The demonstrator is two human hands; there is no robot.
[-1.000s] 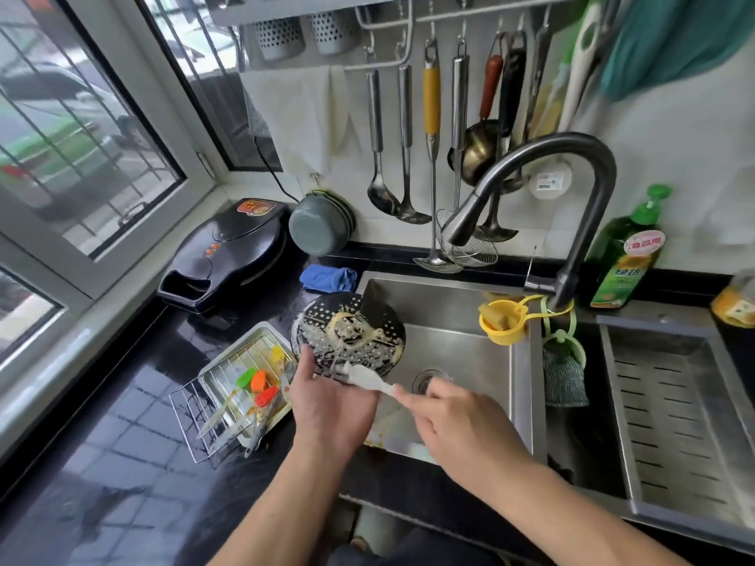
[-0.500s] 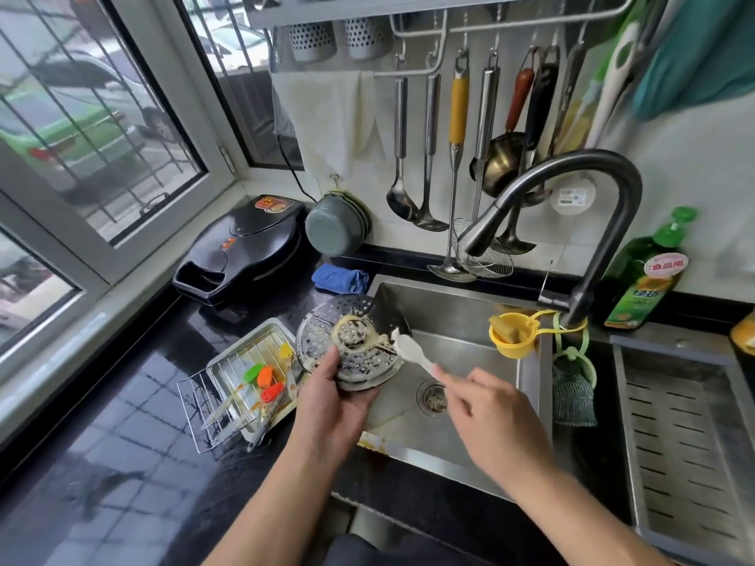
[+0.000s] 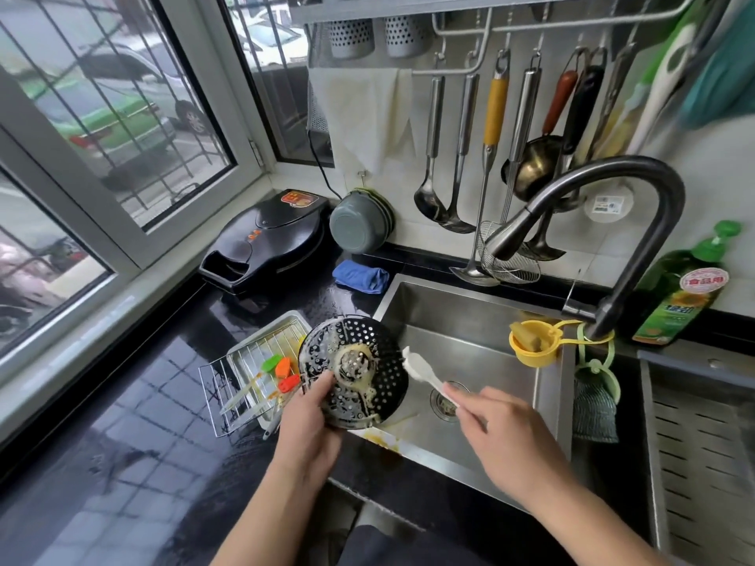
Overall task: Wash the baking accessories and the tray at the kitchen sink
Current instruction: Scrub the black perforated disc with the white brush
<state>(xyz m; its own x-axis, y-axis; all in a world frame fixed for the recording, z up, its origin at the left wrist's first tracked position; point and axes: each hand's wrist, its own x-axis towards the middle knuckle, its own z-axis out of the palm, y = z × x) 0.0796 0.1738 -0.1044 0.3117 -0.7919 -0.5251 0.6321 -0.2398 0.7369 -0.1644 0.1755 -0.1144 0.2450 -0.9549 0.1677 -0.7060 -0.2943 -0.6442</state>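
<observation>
Since the earlier frame the scraper (image 3: pixel 425 371) is drawing away from the perforated plate (image 3: pixel 353 371), its head pointing upper left, pinched by the right hand (image 3: pixel 504 437) while the left hand (image 3: pixel 312 420) is gripping the plate's lower edge at center frame, beside the sink (image 3: pixel 461 316).

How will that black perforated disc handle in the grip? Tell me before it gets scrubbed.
The black perforated disc probably stays stiff: the left hand holds it by one edge and it shows no sag. Its many holes suggest it is light. The pale batter smeared across it likely makes it slippery, so it could twist under the white scraper.
</observation>
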